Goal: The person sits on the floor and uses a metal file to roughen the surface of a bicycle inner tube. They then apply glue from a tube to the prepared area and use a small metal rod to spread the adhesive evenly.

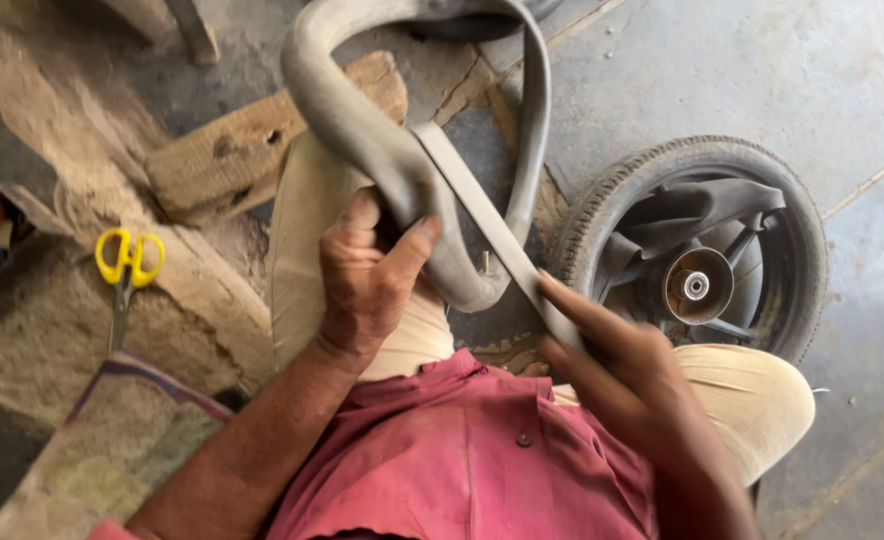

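Observation:
A grey rubber inner tube [362, 120] loops up from my lap toward the top of the view. My left hand [367, 275] is closed around the tube near its lower bend, thumb pressed on it. A flat grey rubber strip [482, 215] runs diagonally across the tube. My right hand [612, 360] pinches the lower end of that strip between its fingers. A small metal valve stem [484, 262] sticks out of the tube between my hands.
A small wheel with its tyre [612, 200] and a slack tube lies on the concrete floor at right. Yellow-handled scissors [127, 265] rest on sacking at left. A worn wooden block [232, 150] lies behind my left knee.

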